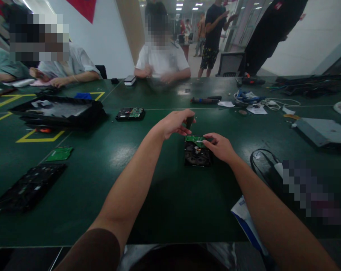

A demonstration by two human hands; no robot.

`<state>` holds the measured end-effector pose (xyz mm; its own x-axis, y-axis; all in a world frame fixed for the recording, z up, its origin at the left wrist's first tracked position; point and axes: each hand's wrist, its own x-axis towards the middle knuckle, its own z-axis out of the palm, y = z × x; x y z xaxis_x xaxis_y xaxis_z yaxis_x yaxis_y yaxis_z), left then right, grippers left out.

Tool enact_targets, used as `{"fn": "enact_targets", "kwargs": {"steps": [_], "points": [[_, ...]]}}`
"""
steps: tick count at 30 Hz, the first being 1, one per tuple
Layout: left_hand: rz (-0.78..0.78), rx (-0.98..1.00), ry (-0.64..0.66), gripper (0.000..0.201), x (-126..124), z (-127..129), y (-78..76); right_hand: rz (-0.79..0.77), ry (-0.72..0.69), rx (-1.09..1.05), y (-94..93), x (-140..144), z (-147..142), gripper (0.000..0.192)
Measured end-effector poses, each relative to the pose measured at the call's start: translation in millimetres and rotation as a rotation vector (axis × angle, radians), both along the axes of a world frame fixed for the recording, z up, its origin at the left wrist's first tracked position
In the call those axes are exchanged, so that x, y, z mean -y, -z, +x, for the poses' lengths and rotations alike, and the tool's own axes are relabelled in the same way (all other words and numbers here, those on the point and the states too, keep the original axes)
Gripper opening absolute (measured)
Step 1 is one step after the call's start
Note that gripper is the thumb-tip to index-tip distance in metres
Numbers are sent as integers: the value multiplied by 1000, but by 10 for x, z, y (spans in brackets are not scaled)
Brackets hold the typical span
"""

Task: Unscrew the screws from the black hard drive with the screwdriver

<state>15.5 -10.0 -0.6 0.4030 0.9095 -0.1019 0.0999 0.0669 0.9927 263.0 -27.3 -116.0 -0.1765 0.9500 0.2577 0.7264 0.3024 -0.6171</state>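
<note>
Black hard drive (197, 154) flat on table, green board (195, 140) up
</note>
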Motion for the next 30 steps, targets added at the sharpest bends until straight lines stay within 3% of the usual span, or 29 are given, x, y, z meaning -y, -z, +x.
{"fn": "enact_targets", "kwargs": {"steps": [6,11,17,26,30], "points": [[-66,95,-80,31,-54,1,25,-10,10,2,-27,18,-7,36],[-23,70,-121,32,-89,-19,43,-22,15,-1,-37,28,-8,37],[18,23,-84,34,-46,12,4,-5,10,6,-29,26,-7,37],[-134,176,-30,29,-35,52,13,-21,10,-9,-16,15,-3,36],[-121,151,-43,28,-35,21,2,-13,6,-10,-3,9,1,37]]}}
